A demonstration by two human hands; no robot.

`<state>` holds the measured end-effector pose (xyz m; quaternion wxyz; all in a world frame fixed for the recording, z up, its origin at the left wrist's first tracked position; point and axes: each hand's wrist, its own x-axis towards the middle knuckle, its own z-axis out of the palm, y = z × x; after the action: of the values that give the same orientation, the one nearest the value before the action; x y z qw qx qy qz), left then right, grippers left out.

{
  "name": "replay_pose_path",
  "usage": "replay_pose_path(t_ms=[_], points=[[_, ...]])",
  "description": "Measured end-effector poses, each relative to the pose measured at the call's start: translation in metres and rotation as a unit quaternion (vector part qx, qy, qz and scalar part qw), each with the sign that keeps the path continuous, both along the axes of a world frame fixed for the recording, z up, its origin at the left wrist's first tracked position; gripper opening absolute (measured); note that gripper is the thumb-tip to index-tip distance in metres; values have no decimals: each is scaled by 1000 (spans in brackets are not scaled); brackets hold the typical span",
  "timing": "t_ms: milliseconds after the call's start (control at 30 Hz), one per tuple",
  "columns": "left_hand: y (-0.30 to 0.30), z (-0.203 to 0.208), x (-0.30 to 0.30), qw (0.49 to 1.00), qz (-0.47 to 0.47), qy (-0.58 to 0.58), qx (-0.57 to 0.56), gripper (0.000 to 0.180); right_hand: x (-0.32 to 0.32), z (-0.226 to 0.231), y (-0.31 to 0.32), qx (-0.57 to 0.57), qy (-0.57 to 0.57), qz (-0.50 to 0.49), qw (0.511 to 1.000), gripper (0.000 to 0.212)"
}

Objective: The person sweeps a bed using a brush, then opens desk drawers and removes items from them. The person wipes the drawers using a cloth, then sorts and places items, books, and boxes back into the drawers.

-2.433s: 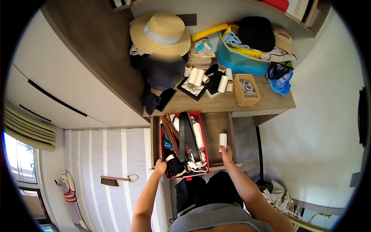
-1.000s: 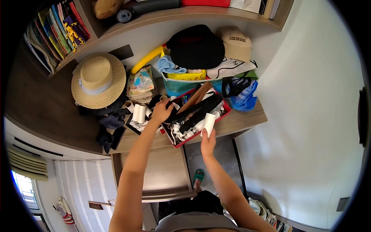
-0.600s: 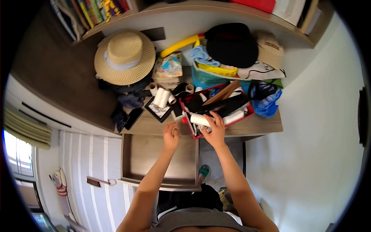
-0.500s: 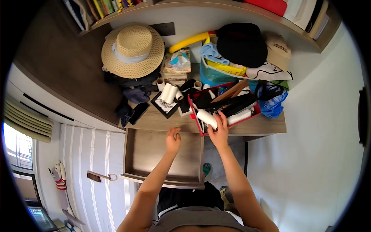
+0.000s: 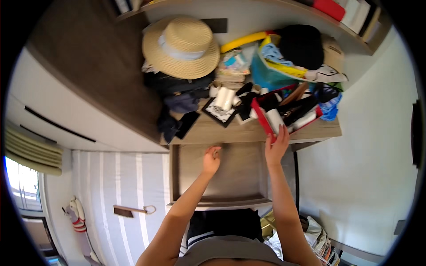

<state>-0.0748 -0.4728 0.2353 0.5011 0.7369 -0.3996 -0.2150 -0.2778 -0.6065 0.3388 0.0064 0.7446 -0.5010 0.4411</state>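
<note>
My left hand (image 5: 212, 160) hovers over the pulled-out wooden drawer (image 5: 188, 175), loosely curled with a gap between thumb and fingers and nothing visible in it. At the front of a red box (image 5: 262, 120) is my right hand (image 5: 277, 147), thumb and fingers apart, fingertips by the near end of a white roll (image 5: 275, 119). Blur hides whether they touch the roll or the box wall. The box also holds dark and brown items. Left of it, more white rolls (image 5: 225, 98) lie on a black-framed picture (image 5: 214, 116).
A straw hat (image 5: 191, 41) rests on dark clothes at the back left. Behind the box stands a blue bag (image 5: 262, 73) with a black cap (image 5: 301, 48) on top. A shelf edge (image 5: 306, 13) runs overhead. On the striped bedding lies a brush (image 5: 128, 210).
The whole view has shifted, with the desk now further right and higher. My right hand has drawn back slightly from the white roll. My left hand's fingers are more curled.
</note>
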Motion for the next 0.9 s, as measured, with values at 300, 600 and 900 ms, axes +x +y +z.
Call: replay_pose_path(t_ms=[300, 600, 900], points=[[15, -2, 172, 955, 135, -257, -56, 53, 90, -79, 129, 196, 40, 223, 954, 38], [20, -21, 239, 911, 50, -332, 240, 33, 117, -98, 170, 271, 66, 258, 925, 32], [90, 22, 162, 985, 111, -70, -108, 16, 158, -93, 166, 279, -10, 326, 903, 35]])
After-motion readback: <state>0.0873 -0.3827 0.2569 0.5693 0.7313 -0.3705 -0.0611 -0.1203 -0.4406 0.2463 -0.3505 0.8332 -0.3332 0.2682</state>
